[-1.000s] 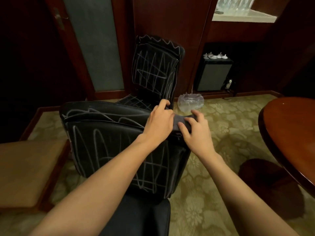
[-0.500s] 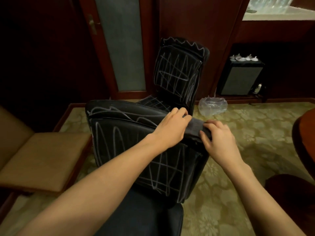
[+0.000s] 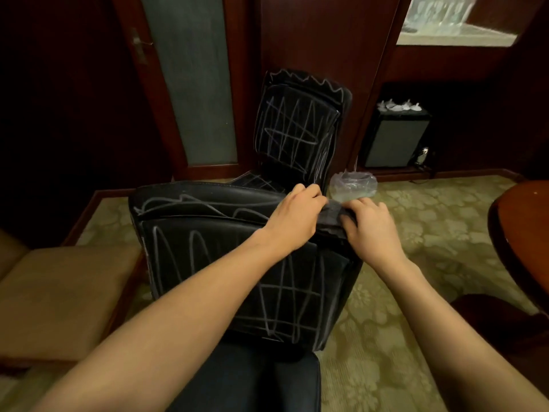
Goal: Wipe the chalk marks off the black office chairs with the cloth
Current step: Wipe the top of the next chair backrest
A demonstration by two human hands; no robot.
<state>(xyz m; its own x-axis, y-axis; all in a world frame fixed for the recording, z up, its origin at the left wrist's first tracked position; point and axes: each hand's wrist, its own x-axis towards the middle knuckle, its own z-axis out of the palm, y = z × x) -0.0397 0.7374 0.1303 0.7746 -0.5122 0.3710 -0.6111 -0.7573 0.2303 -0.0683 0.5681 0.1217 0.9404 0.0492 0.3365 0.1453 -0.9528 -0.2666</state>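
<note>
A black office chair stands right in front of me, its backrest covered with white chalk scribbles. On the right end of the backrest's top edge lies a dark grey cloth. My left hand presses on the cloth's left part with curled fingers. My right hand grips the cloth's right part at the chair's corner. A second black chair with chalk zigzags on its back and seat stands farther off, facing me.
A tan cushioned seat is at the left. A round wooden table juts in at the right. A clear plastic bag lies on the patterned carpet by the far chair. A dark cabinet and a glazed door stand behind.
The view has shifted left and down a little. Both hands stay on the cloth at the chair's top right corner, and my right hand has closed further over it.
</note>
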